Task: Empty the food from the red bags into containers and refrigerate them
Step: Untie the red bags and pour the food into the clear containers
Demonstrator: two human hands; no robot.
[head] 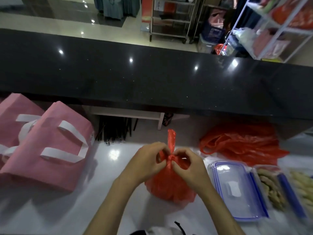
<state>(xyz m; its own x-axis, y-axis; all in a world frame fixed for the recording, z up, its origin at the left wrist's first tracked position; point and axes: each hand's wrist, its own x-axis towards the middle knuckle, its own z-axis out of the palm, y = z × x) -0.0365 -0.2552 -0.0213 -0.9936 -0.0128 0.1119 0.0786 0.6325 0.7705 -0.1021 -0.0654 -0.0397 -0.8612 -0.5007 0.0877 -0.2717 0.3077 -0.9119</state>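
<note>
Head view: 2 red plastic bags are on the white desk [50, 211]. 1 tied red bag [169, 187] sits full and knotted at lower centre of the frame; 1 loose red bag [243, 141] lies crumpled and slack at right of centre, apart from the tied one. Both hands work at the knot: the left hand [149, 161] pinches the plastic on the knot's left side, the right hand [188, 167] pinches it on the right, fingers curled tight, and 1 bag tail stands up between them.

2 pink bags [50, 150] with white handles fill the left of the frame, side by side and touching. At lower right, 1 clear lid with blue rim [237, 189] lies flat just beside the tied bag. Right of it are 2 clear containers: the nearer container [269, 187] holds brownish pieces of food, the edge container [303, 189] holds pale yellowish pieces; both are blurred. A black counter [152, 78] crosses the frame behind everything.
</note>
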